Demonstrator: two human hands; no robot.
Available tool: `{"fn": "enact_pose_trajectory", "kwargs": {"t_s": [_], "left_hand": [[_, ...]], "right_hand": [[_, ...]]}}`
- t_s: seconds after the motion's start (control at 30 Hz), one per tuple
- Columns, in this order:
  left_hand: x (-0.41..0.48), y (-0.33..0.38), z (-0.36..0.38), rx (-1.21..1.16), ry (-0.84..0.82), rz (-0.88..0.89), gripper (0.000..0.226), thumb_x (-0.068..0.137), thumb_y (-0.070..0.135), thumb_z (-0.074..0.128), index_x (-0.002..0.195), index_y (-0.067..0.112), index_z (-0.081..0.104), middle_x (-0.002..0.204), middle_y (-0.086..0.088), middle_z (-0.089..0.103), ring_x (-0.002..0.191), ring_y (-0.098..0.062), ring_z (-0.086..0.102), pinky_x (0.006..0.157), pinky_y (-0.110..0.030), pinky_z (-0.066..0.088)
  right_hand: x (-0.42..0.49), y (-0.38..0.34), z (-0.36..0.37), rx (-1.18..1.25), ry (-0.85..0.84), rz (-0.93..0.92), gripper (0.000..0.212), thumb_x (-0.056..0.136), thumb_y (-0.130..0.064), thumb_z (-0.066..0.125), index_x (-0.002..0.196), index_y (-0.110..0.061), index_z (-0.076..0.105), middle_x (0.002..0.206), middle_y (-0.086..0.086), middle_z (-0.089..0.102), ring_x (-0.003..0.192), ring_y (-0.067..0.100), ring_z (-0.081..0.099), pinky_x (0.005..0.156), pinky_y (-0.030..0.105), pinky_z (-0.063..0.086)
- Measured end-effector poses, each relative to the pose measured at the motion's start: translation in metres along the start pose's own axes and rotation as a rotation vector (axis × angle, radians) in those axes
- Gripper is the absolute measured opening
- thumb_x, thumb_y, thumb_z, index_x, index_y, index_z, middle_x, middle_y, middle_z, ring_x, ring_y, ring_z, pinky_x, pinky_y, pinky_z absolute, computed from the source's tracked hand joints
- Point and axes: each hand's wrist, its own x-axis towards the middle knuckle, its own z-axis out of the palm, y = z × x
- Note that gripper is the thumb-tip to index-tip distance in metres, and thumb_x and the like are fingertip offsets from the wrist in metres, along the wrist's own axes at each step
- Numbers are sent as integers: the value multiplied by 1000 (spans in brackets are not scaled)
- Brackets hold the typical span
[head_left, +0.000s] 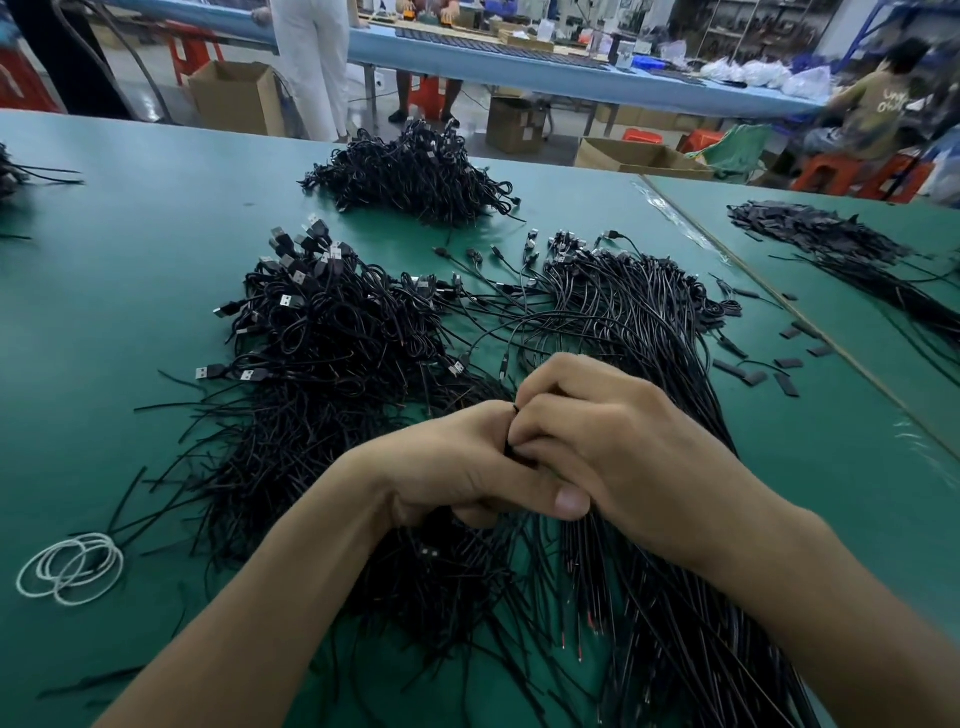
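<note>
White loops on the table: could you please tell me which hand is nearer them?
Left. The left hand is right of the loops; the right hand is farther right, both pinching a cable.

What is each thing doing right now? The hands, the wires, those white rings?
left hand: fingers curled, pinching a black cable.
right hand: fingers curled, pinching the same cable.
USB cable pile: tangled, lying loose on the green table.
far heap: piled up, untouched.
white rings: lying flat, overlapping.
cardboard box: open.
</note>
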Motion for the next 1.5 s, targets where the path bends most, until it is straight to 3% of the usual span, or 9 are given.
{"fn": "enact_pose_trajectory", "kwargs": {"t_s": [0.17, 0.27, 0.53, 0.63, 0.8, 0.93, 1.1, 1.37, 1.5], "left_hand": [[0, 2, 2, 53, -32, -7, 11, 80, 7, 77, 83, 3, 67, 64, 0, 42, 49, -7, 31, 38, -17, 23], [0, 2, 3, 48, -63, -8, 29, 83, 2, 75, 69, 27, 69, 56, 9, 43, 45, -5, 30, 36, -17, 24], [3, 2, 9, 115, 36, -72, 25, 74, 17, 79, 62, 18, 57, 56, 2, 36, 47, -13, 25, 45, -32, 13], [4, 2, 8, 93, 41, -58, 28, 80, 11, 76, 61, 20, 58, 54, 6, 38, 45, -9, 28, 41, -23, 17], [7, 3, 7, -295, 121, 56, 27, 78, -1, 57, 64, 22, 55, 57, 7, 38, 45, -3, 29, 36, -14, 24], [9, 9, 6, -674, 75, 162, 11, 82, 5, 47, 85, 12, 54, 71, 1, 43, 55, -5, 33, 38, -11, 28], [8, 10, 9, -663, 147, 348, 8, 98, 6, 48, 102, 4, 54, 76, 0, 49, 56, -3, 40, 40, -10, 35], [9, 15, 21, -633, 404, 403, 39, 105, 21, 42, 75, 22, 67, 68, 4, 46, 49, -3, 33, 36, -13, 27], [9, 15, 24, -560, 505, 407, 30, 105, 25, 44, 77, 19, 52, 64, 5, 43, 49, -4, 30, 37, -14, 28]], "right_hand": [[-1, -5, -4, -163, -60, -91, 11, 86, -4, 71, 93, -12, 67, 97, 0, 61, 87, 19, 55, 75, 35, 52], [2, -5, -5, -188, -100, -84, 18, 84, -3, 71, 92, -15, 60, 92, -2, 58, 83, 17, 54, 76, 33, 51], [4, -3, -10, -87, -112, -113, 4, 91, -11, 65, 93, -15, 64, 88, -6, 58, 83, 15, 52, 72, 37, 50], [3, -1, -8, -94, -96, -122, 12, 86, -5, 68, 90, -15, 63, 85, -6, 59, 80, 16, 52, 71, 36, 50], [0, 9, 1, -149, 147, -81, 17, 85, 1, 69, 95, -12, 67, 88, -1, 65, 83, 20, 58, 80, 36, 52], [1, 17, 6, 6, 429, 49, 15, 84, -2, 73, 93, -13, 68, 86, -12, 62, 82, 7, 56, 79, 12, 42], [1, 17, 12, 237, 583, 105, 17, 87, -3, 72, 91, -17, 64, 81, -13, 66, 78, 0, 61, 71, 10, 43], [9, 2, 23, 618, 693, 239, 26, 86, -11, 71, 86, -31, 55, 84, -5, 65, 79, 17, 65, 73, 30, 55], [8, -1, 19, 467, 612, 187, 23, 88, -8, 72, 86, -26, 57, 81, -9, 61, 76, 8, 60, 69, 14, 46]]}}
